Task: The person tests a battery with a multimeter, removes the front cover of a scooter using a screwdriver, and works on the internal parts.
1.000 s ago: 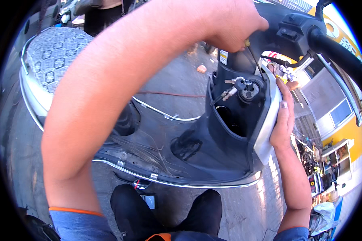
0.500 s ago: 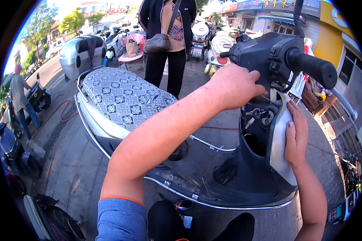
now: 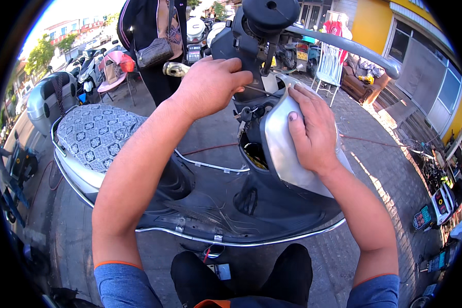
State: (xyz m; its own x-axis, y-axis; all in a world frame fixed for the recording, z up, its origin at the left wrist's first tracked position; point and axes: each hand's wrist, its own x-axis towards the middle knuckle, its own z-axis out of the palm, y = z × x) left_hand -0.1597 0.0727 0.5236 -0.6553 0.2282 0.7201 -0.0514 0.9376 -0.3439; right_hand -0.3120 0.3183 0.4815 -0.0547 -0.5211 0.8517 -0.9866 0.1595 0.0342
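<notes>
A dark grey scooter (image 3: 215,200) stands crosswise in front of me, its patterned seat (image 3: 95,133) to my left. My right hand (image 3: 313,131) lies flat on the silver front panel (image 3: 282,149), fingers spread over its upper edge. My left hand (image 3: 210,84) reaches over the leg shield and curls around the black steering column cover (image 3: 246,49) below the handlebar (image 3: 344,46). A key hangs in the ignition (image 3: 245,115) between both hands. What the left fingers pinch is hidden.
A person in dark clothes with a shoulder bag (image 3: 156,51) stands behind the scooter. Parked scooters (image 3: 87,66) and a silver top box (image 3: 43,100) sit at left. A folding chair (image 3: 328,64) and a yellow shopfront (image 3: 421,56) are at right. Paved ground lies below.
My head has turned, so the scooter's front now sits centred. My right hand slid from the panel's edge onto its face. My left hand stays on the steering column cover.
</notes>
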